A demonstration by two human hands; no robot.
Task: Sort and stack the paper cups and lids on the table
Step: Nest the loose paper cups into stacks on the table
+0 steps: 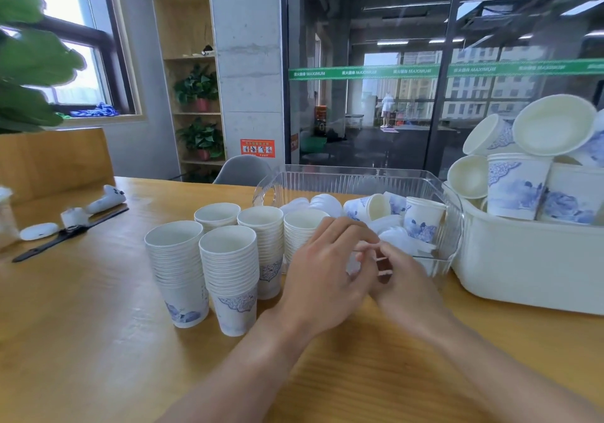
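Several tall stacks of white paper cups with blue print (228,272) stand on the wooden table (81,341). Behind them a clear plastic bin (359,182) holds loose cups (421,220) and white lids (323,203). My left hand (323,275) and my right hand (403,278) meet in front of the bin, fingers pinched together around something small and translucent, seemingly a clear lid (382,264). It is blurred and mostly hidden by the fingers.
A white tub (529,259) at the right is heaped with blue-printed cups and a bowl-like lid (554,125). At the left lie a black strap (68,233), a white case and a white controller. A grey chair stands beyond the table.
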